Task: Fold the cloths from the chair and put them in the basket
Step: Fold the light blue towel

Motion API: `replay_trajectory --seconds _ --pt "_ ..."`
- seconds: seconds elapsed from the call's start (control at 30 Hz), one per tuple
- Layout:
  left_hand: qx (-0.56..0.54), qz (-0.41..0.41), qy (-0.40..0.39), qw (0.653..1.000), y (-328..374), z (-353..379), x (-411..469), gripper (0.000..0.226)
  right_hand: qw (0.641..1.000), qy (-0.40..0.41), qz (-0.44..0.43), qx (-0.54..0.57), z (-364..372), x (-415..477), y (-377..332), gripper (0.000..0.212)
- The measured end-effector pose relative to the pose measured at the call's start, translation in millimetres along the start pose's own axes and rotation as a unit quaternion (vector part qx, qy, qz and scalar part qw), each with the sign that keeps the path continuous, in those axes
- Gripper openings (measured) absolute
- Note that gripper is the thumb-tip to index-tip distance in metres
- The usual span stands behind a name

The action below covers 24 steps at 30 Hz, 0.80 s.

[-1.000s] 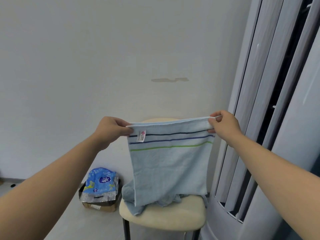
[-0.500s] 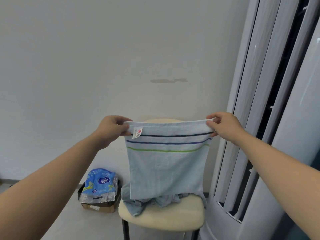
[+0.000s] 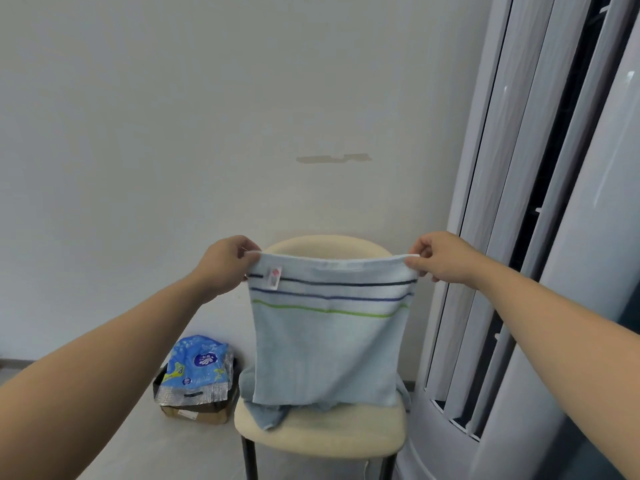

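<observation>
The light blue cloth (image 3: 329, 341) is held up flat in front of the chair (image 3: 322, 434). Its top left corner is pinched by the left hand (image 3: 225, 265) and its top right corner is pinched by the right hand (image 3: 446, 258). Both hands are closed on the cloth, with the fingers curled over its top edge.

1 second ago the top edge was slanted, with the right side higher. Now it is held almost level. The cloth has also been brought down a little, so more of the chair back is seen above it. The bottom edge hangs just over the seat.

2 hands are seen. 1 cloth is held, and 3 stripes are counted on it: 2 dark and 1 green. 1 small white label (image 3: 273, 276) is sewn near the left corner. 1 crumpled blue heap (image 3: 266, 414) is left on the seat, and it cannot be told how many cloths are in it. 1 cardboard box (image 3: 194, 412) is set on the floor left of the chair, with 1 blue pack (image 3: 197, 368) in it.
</observation>
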<state>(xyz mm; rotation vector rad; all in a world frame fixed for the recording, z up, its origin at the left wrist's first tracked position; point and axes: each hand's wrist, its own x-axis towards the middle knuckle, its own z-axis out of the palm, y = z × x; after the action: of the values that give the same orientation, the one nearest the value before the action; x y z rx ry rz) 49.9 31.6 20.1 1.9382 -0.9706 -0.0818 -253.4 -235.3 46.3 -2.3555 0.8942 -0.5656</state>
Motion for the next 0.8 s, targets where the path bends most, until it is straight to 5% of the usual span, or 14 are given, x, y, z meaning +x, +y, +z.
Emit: replay_trajectory --seconds 0.2,0.57,0.8 --pt "-0.014 -0.022 0.023 0.999 -6 8 -3 0.012 1.0 0.005 0.007 -0.017 9 -3 3 0.015" --pt "-0.137 -0.029 0.048 0.989 2 8 -3 0.012 0.984 0.023 0.021 0.177 13 -6 8 0.012" --pt "-0.267 -0.161 -0.01 0.95 5 15 1 0.014 0.91 0.032 0.09 0.404 18 -7 -1 0.011"
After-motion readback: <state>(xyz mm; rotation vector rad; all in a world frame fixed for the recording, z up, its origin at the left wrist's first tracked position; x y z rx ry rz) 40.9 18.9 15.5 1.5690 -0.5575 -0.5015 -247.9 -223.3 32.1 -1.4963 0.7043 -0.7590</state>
